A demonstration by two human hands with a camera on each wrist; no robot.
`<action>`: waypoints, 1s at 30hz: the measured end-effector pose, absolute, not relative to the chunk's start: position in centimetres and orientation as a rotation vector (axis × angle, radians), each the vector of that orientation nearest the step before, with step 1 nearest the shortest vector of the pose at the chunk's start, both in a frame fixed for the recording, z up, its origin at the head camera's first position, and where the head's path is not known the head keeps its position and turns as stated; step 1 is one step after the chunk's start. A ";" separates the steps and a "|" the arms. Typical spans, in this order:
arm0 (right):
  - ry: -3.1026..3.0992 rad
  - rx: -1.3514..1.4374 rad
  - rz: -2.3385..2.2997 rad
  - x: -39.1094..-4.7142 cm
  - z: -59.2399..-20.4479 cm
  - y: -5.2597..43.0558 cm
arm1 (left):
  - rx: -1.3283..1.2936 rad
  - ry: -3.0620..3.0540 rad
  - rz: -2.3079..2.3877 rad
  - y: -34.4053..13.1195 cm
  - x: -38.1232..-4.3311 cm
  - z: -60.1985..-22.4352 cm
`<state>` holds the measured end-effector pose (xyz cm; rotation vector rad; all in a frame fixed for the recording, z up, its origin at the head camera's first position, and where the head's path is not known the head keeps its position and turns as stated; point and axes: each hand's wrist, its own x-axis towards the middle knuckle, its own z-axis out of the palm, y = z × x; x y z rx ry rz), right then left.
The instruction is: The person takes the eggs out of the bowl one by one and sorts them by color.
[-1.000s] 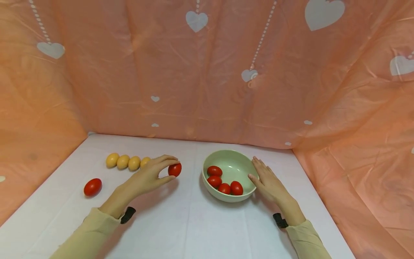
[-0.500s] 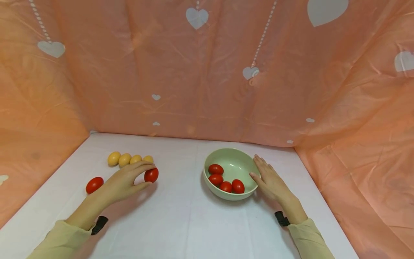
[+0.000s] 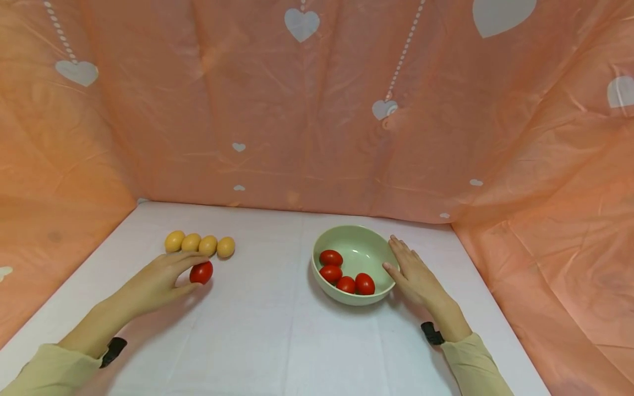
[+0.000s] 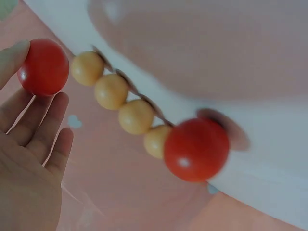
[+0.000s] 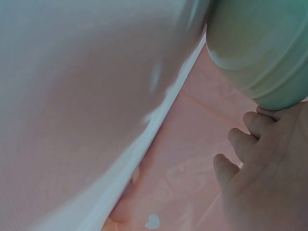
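Observation:
Between thumb and fingertips, my left hand point(image 3: 160, 279) pinches a glossy red tomato point(image 3: 201, 273) over the left part of the table. In the left wrist view, that tomato point(image 4: 44, 67) sits at the fingertips, and another red tomato point(image 4: 196, 150) lies on the cloth beyond the yellow ones; in the head view the left hand and forearm hide this second one. My right hand point(image 3: 418, 278) rests with straight fingers against the right rim of a pale green bowl point(image 3: 350, 300). Several red tomatoes point(image 3: 331, 273) lie inside, along the bowl's left and near side.
A row of several small yellow egg-shaped pieces point(image 3: 207, 246) lies behind the left hand. White cloth point(image 3: 257, 341) covers the table. Orange-pink sheeting point(image 3: 277, 126) with pale hearts hangs around the back and sides.
My left hand has moved left, carrying the pinched tomato from near the table's middle to in front of the yellow row. The right hand and bowl have stayed in place.

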<state>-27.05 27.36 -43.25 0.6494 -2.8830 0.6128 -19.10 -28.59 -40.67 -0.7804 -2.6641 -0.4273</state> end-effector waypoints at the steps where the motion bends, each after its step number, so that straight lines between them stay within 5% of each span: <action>1: -2.882 0.651 0.614 -27.1 -43.3 27.4 | -0.778 -2.675 -0.417 -28.9 -19.1 -40.7; 30: -2.875 0.660 0.628 -27.0 -43.2 27.4 | -0.626 -2.799 -0.407 -33.0 -17.7 -42.0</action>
